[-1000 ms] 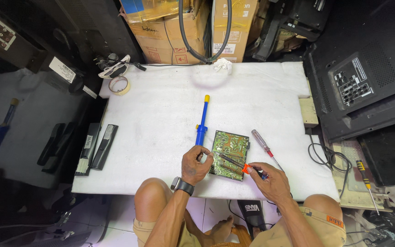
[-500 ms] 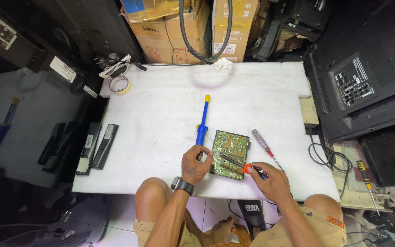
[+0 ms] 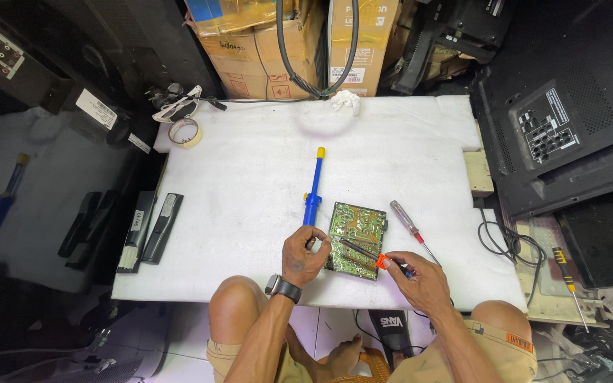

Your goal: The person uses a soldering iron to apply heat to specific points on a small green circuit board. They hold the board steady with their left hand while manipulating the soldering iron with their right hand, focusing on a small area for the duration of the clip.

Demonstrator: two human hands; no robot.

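A green circuit board (image 3: 356, 228) lies solder side up on the white foam table top (image 3: 250, 184), near its front edge. My left hand (image 3: 304, 257) grips the lower end of a blue desoldering pump (image 3: 313, 190) with a yellow tip, right beside the board's left edge. My right hand (image 3: 420, 280) holds a soldering iron (image 3: 365, 253) with an orange collar, its dark tip resting on the board's lower middle. A watch sits on my left wrist.
A red-handled screwdriver (image 3: 409, 225) lies just right of the board. A tape roll (image 3: 184, 132) sits at the far left corner, cardboard boxes (image 3: 250, 42) behind. Black television backs (image 3: 569, 120) stand to the right, remote controls (image 3: 152, 228) to the left. Another screwdriver (image 3: 567, 280) lies at right.
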